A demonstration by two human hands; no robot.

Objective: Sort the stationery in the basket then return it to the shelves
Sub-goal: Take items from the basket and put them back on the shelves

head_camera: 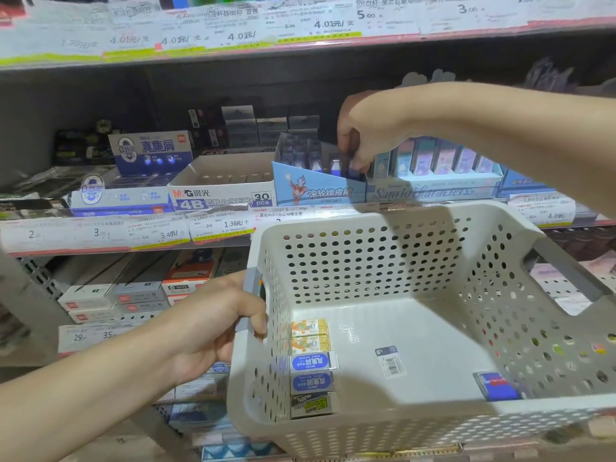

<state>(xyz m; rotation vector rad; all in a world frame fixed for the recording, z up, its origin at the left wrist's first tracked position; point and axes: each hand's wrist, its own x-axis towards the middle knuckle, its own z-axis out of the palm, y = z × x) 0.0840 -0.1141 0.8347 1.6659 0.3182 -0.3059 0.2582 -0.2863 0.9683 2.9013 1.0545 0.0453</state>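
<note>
The left hand (216, 328) grips the handle on the left wall of the white basket (416, 431) and holds it up in front of the shelves (133, 241). The right hand (356, 145) reaches over the basket's far rim into a light blue box (320, 190) on the middle shelf. Its fingers are curled down into the box, as if pinching something small — I cannot tell what, because the box front hides it.

Inside the basket, five erasers (311, 371) lie in a neat row along the left wall: two orange ones, two blue ones, and a dark one nearest the front wall. A small white pack with a barcode (390, 360) lies near the middle of the floor. A dark blue pack (496, 385) lies near the front right corner.

So the sorting looks done, and putting things back seems to be under way. Next, I think the right hand should let go, come back to the basket, pick one eraser and find its matching box — the blue ones look like the blue and white box (150, 150) to the left on the same shelf.
</note>
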